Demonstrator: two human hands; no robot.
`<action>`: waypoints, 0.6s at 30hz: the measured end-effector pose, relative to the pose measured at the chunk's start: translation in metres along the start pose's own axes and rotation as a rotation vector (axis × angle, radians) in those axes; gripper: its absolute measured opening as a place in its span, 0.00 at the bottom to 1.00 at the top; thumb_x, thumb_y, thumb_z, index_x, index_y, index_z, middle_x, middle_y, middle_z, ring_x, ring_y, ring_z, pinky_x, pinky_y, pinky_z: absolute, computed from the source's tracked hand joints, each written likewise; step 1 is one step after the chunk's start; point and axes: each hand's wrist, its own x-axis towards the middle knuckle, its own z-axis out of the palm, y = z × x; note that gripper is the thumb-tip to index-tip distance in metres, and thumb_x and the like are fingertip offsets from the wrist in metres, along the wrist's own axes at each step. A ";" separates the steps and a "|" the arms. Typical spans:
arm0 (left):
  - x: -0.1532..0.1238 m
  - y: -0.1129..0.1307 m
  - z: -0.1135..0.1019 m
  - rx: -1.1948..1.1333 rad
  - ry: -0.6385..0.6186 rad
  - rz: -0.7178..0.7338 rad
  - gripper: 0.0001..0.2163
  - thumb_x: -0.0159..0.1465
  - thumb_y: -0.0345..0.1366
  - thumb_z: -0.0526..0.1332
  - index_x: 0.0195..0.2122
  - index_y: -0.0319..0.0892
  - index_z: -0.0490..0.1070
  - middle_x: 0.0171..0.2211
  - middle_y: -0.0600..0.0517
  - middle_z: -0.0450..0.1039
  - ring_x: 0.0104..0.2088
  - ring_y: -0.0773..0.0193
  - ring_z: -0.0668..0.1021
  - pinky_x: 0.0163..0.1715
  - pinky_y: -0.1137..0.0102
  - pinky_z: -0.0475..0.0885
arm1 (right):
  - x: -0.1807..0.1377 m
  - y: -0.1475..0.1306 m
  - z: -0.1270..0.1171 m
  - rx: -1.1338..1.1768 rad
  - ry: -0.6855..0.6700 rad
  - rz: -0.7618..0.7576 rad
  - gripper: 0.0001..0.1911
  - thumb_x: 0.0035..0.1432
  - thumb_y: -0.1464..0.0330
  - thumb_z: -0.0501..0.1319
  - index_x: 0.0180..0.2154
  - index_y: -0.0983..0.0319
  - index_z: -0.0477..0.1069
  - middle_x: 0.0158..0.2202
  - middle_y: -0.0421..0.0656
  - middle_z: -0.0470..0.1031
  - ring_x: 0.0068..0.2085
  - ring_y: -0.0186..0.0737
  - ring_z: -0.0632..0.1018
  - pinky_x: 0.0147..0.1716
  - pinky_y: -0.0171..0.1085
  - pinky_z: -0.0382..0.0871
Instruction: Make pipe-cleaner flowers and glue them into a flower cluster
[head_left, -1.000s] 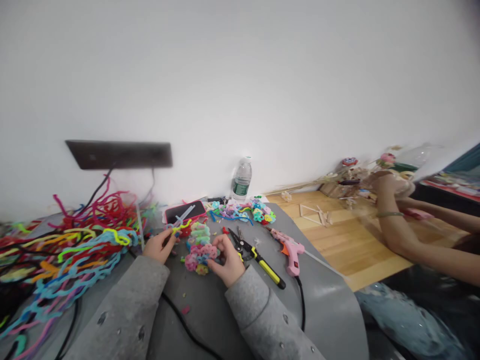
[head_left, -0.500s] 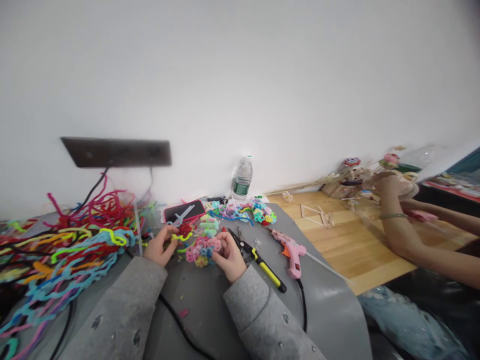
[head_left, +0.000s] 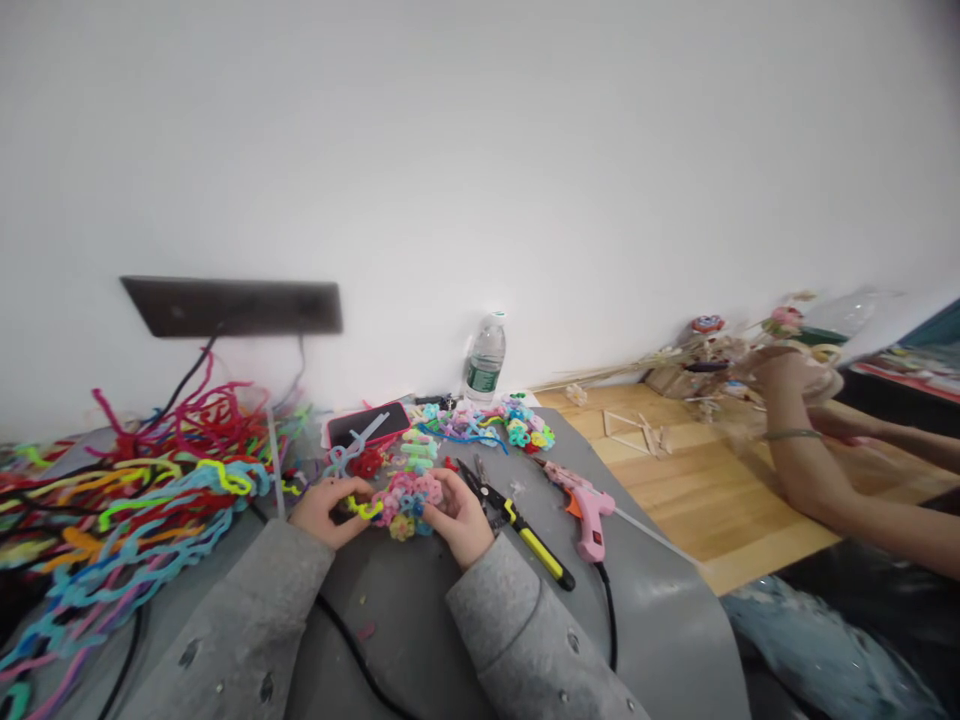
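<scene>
Between my hands is a cluster of pipe-cleaner flowers (head_left: 405, 500) in pink, blue and yellow. My right hand (head_left: 461, 517) pinches its right side between thumb and fingers. At the cluster's left side, my left hand (head_left: 330, 510) grips a short, bent yellow-green pipe cleaner (head_left: 363, 507), whose end meets the pink flowers. Just beyond lie a pale green pipe-cleaner coil (head_left: 420, 450), a red fuzzy piece (head_left: 366, 462) and a light-blue looped pipe cleaner (head_left: 356, 445). Wire strippers with yellow-and-black handles (head_left: 525, 525) rest beside my right hand.
A pink glue gun (head_left: 589, 510) lies to the right, its cord running forward. Heaped pipe cleaners (head_left: 172, 500) cover the left side. A phone (head_left: 367, 425), a water bottle (head_left: 486, 360) and more flowers (head_left: 525, 425) stand behind. Another person's arm (head_left: 810, 450) works at the wooden table (head_left: 690, 500).
My left hand has moved right and closer to the flower cluster, bringing the yellow-green pipe cleaner against it. My right hand keeps its hold.
</scene>
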 end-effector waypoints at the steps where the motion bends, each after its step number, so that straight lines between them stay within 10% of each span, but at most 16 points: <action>1: 0.000 0.002 0.000 0.006 -0.014 0.006 0.10 0.50 0.40 0.57 0.30 0.43 0.74 0.28 0.51 0.77 0.30 0.60 0.75 0.35 0.67 0.68 | 0.000 0.000 0.000 0.004 -0.005 0.002 0.24 0.38 0.62 0.70 0.38 0.59 0.66 0.36 0.42 0.74 0.36 0.39 0.75 0.36 0.38 0.68; 18: -0.002 -0.003 -0.001 -0.077 0.094 -0.152 0.18 0.60 0.47 0.51 0.34 0.41 0.76 0.23 0.52 0.75 0.25 0.62 0.76 0.26 0.72 0.70 | -0.005 -0.008 0.004 0.165 0.003 0.124 0.19 0.44 0.59 0.68 0.38 0.59 0.68 0.31 0.40 0.76 0.32 0.37 0.76 0.30 0.34 0.66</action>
